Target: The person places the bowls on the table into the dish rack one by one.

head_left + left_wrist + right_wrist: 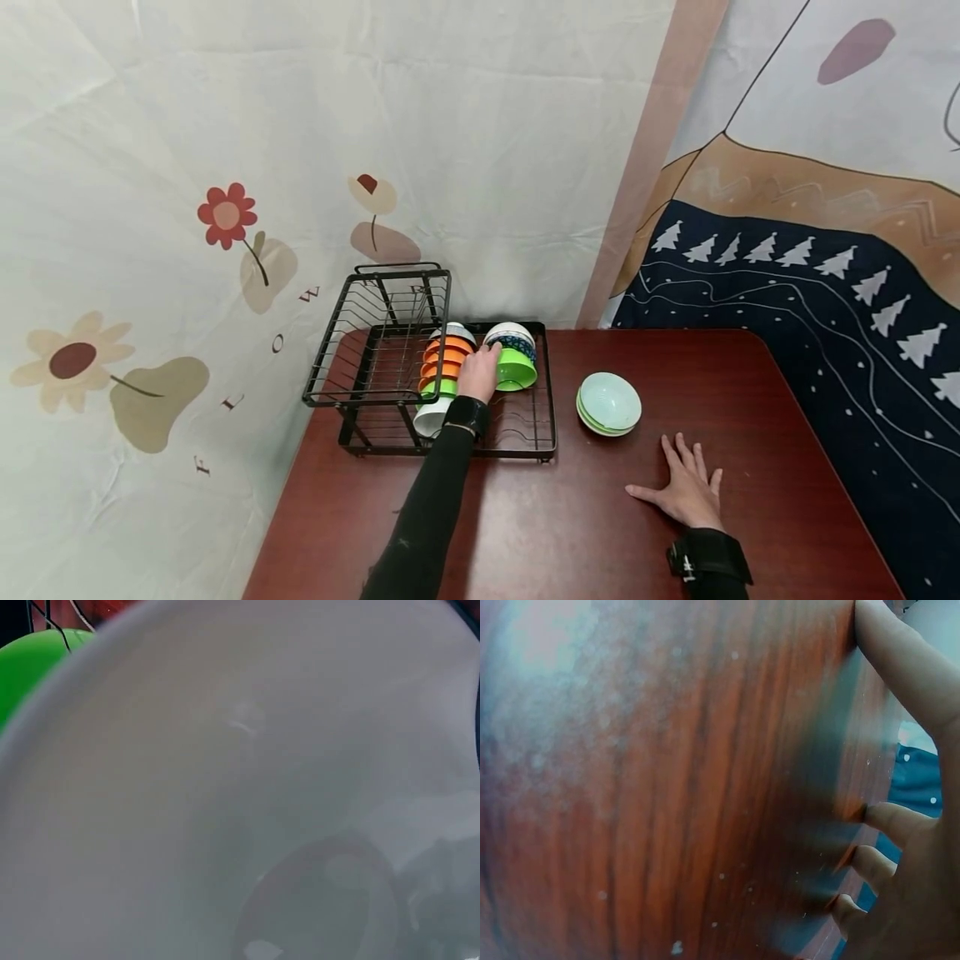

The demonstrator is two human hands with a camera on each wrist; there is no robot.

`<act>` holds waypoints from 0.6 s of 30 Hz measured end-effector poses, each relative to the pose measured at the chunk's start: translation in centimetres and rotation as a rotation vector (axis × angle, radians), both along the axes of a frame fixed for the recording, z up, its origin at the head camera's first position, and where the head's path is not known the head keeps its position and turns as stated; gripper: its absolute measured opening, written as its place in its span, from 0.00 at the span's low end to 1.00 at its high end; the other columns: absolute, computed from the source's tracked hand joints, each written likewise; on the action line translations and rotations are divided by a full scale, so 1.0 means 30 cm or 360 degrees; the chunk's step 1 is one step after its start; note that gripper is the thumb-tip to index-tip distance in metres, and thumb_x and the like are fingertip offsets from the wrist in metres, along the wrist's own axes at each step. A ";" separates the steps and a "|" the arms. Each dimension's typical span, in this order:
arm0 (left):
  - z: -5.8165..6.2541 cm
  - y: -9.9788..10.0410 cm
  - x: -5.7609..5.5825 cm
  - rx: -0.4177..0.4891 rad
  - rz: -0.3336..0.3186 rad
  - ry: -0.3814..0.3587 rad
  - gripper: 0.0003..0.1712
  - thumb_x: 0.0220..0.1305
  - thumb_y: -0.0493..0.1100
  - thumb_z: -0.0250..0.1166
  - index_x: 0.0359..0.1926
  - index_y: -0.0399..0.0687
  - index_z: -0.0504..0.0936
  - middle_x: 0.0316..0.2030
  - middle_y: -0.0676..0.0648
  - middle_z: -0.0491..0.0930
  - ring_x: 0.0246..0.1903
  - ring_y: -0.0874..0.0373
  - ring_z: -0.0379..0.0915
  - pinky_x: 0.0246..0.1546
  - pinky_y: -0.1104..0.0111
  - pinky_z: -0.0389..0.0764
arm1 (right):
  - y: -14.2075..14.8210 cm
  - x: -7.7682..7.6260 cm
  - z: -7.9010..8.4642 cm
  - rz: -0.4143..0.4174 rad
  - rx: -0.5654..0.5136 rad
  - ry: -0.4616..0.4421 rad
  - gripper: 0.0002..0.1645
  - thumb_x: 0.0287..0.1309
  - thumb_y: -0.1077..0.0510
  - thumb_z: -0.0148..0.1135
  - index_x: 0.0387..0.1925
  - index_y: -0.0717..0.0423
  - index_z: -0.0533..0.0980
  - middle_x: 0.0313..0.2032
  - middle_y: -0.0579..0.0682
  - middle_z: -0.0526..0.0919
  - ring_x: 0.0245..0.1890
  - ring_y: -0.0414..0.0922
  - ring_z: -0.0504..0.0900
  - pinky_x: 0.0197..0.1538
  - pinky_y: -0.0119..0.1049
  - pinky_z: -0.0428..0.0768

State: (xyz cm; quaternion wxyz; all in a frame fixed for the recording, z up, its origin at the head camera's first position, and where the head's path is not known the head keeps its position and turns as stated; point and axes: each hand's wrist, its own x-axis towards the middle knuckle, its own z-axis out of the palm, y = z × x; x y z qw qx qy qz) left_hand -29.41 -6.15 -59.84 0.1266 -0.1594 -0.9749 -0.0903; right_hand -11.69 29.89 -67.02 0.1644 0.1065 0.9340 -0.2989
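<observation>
My left hand [477,375] reaches into the black dish rack [551,400], its fingers gripping the left side of a green bowl [517,372]. This bowl stands on its side, its mouth facing the front. Behind it are a blue-patterned bowl [529,343] and a white bowl [510,330]. Left of the hand runs a row of orange bowls [448,357], a second green bowl [447,387] and a white bowl [431,419], which fills most of the left wrist view. My right hand [688,490] lies on the table with fingers spread.
A small stack of pale and green bowls [609,402] stands on the brown table [555,525] between the rack and my right hand. The rack's upper wire tier [375,350] overhangs its left part. A printed cloth [487,167] hangs behind.
</observation>
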 end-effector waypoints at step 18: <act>0.061 -0.014 0.076 0.0188 0.0128 -0.0120 0.30 0.62 0.29 0.77 0.65 0.37 0.83 0.52 0.36 0.88 0.46 0.39 0.89 0.51 0.51 0.92 | 0.009 0.003 -0.006 0.0013 0.0000 0.0015 0.88 0.48 0.22 0.81 0.88 0.67 0.44 0.87 0.73 0.35 0.87 0.75 0.24 0.78 0.84 0.20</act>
